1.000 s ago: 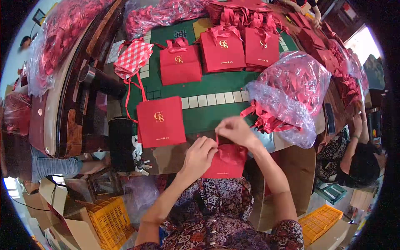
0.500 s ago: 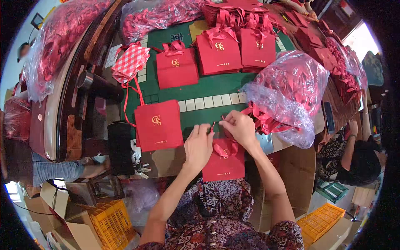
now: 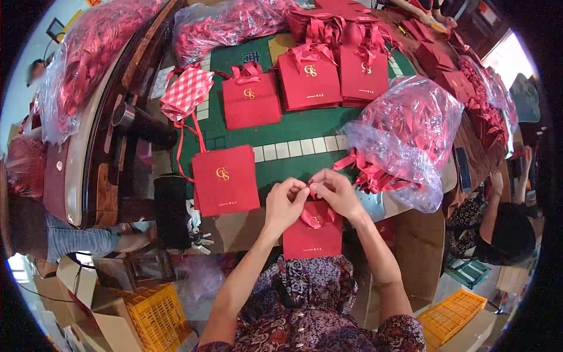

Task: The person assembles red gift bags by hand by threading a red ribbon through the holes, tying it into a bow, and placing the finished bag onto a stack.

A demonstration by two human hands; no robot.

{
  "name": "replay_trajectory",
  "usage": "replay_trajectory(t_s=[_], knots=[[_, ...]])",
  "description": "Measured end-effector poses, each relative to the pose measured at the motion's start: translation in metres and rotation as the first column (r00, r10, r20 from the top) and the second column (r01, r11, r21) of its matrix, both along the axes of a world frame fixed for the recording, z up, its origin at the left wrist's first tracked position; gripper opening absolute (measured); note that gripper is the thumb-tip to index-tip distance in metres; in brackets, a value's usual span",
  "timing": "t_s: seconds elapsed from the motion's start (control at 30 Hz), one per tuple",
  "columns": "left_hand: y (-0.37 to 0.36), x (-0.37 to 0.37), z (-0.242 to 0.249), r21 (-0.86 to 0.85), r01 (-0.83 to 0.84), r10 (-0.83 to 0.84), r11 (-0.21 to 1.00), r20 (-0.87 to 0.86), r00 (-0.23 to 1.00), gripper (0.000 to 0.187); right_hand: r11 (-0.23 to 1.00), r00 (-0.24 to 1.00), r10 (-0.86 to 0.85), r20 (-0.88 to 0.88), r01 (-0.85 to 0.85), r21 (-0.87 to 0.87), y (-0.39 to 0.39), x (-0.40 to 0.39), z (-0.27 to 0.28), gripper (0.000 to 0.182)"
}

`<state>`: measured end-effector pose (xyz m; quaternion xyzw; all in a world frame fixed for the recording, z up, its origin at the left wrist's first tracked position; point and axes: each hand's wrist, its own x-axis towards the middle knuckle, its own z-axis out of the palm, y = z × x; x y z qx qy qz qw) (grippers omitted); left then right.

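Observation:
A small red paper bag [image 3: 312, 239] with a gold logo rests upright at the table's front edge, close to my body. A red ribbon [image 3: 310, 219] loops over its top. My left hand [image 3: 286, 203] and my right hand [image 3: 336, 192] meet just above the bag, fingertips pinched together on the ribbon's ends; the exact grip is partly hidden by the fingers. To the left lies a stack of flat red bags [image 3: 226, 190] without ribbon handles showing. On the right, loose red ribbons spill out of a clear plastic bag [image 3: 410, 129].
Finished-looking red bags with ribbon handles [image 3: 251, 105] stand on the green table mat [image 3: 281, 170]. A red checkered pouch [image 3: 187, 94] and a dark tumbler [image 3: 141, 124] are at the left. Orange crates [image 3: 157, 317] sit on the floor. Other people work at both sides.
My hands have come together from being apart, the left moving right and the right moving slightly left and down. The ribbon ends are now between both hands' fingertips.

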<state>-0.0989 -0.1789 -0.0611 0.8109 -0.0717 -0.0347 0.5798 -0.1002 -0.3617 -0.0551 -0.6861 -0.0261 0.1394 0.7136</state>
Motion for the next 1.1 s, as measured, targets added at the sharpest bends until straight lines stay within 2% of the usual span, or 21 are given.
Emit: replay_trajectory(t_s=[0.07, 0.13, 0.17, 0.27, 0.3, 0.37, 0.5, 0.57, 0.63, 0.67, 0.73, 0.77, 0.83, 0.9, 0.97, 1.0, 1.1], knots=[[0.003, 0.000, 0.003, -0.009, 0.023, -0.023, 1.000, -0.014, 1.000, 0.009, 1.000, 1.000, 0.019, 0.014, -0.019, -0.014, 0.000, 0.000, 0.004, 0.012], [0.004, 0.000, 0.009, -0.115, 0.043, -0.066, 0.992, -0.202, 0.977, 0.012, 0.999, 1.000, 0.030, 0.009, -0.030, -0.019, -0.001, 0.000, 0.009, 0.012], [0.004, 0.000, 0.006, -0.115, 0.043, -0.065, 0.992, -0.200, 0.978, 0.012, 0.999, 0.999, 0.043, 0.005, -0.043, -0.022, -0.002, 0.000, 0.011, 0.012], [0.004, 0.001, 0.004, -0.390, 0.063, -0.187, 0.919, -0.289, 0.939, 0.008, 0.996, 0.995, 0.082, -0.061, -0.081, 0.021, -0.005, 0.001, 0.018, 0.013], [0.004, 0.001, 0.005, -0.391, 0.064, -0.188, 0.918, -0.288, 0.939, 0.008, 0.997, 0.995, 0.081, -0.060, -0.080, 0.020, -0.008, 0.002, 0.017, 0.013], [0.005, 0.002, 0.008, -0.427, 0.073, -0.260, 0.901, -0.398, 0.880, 0.007, 0.990, 0.987, 0.139, -0.083, -0.136, 0.049, -0.012, 0.003, 0.014, 0.011], [0.004, 0.003, 0.012, -0.440, 0.115, -0.315, 0.891, -0.414, 0.854, 0.008, 0.986, 0.987, 0.159, -0.040, -0.157, 0.055, -0.014, 0.003, 0.017, 0.008], [0.002, -0.002, 0.017, -0.403, 0.153, -0.314, 0.902, -0.370, 0.874, 0.013, 0.997, 0.997, 0.069, 0.017, -0.069, 0.030, -0.011, 0.000, 0.019, 0.012], [-0.003, -0.010, 0.025, -0.368, 0.108, -0.191, 0.924, -0.197, 0.962, 0.029, 0.996, 0.998, -0.048, 0.036, 0.045, 0.071, -0.013, 0.000, 0.024, 0.010], [0.000, -0.015, 0.023, -0.308, 0.092, -0.140, 0.947, -0.138, 0.981, 0.051, 0.993, 0.994, -0.106, 0.032, 0.104, 0.058, -0.017, 0.000, 0.025, 0.009], [0.006, -0.024, 0.023, -0.305, 0.100, -0.111, 0.947, -0.020, 0.994, 0.063, 0.977, 0.977, -0.207, -0.054, 0.210, 0.042, -0.026, 0.003, 0.033, 0.013], [0.010, -0.030, 0.016, -0.367, 0.127, -0.161, 0.922, -0.062, 0.985, 0.068, 0.966, 0.961, -0.252, -0.110, 0.257, 0.029, -0.029, 0.003, 0.038, 0.014], [0.021, -0.041, 0.015, -0.172, 0.238, -0.269, 0.956, -0.191, 0.944, 0.071, 0.950, 0.948, -0.310, -0.068, 0.311, 0.000, -0.025, 0.004, 0.030, 0.018], [0.024, -0.051, 0.014, -0.198, 0.279, -0.312, 0.940, -0.165, 0.936, 0.070, 0.944, 0.943, -0.330, -0.027, 0.331, 0.014, -0.019, 0.006, 0.024, 0.017], [0.028, -0.059, 0.024, -0.081, 0.272, -0.283, 0.959, -0.177, 0.943, 0.065, 0.931, 0.930, -0.364, 0.038, 0.365, -0.020, -0.017, 0.008, 0.021, 0.016], [0.028, -0.060, 0.042, -0.092, 0.258, -0.269, 0.962, -0.138, 0.953, 0.063, 0.920, 0.921, -0.391, -0.003, 0.391, 0.008, -0.017, 0.010, 0.022, 0.016], [0.038, -0.075, 0.046, -0.022, 0.274, -0.275, 0.961, -0.104, 0.956, 0.060, 0.882, 0.882, -0.471, 0.014, 0.471, 0.032, -0.022, 0.022, 0.025, 0.014]])
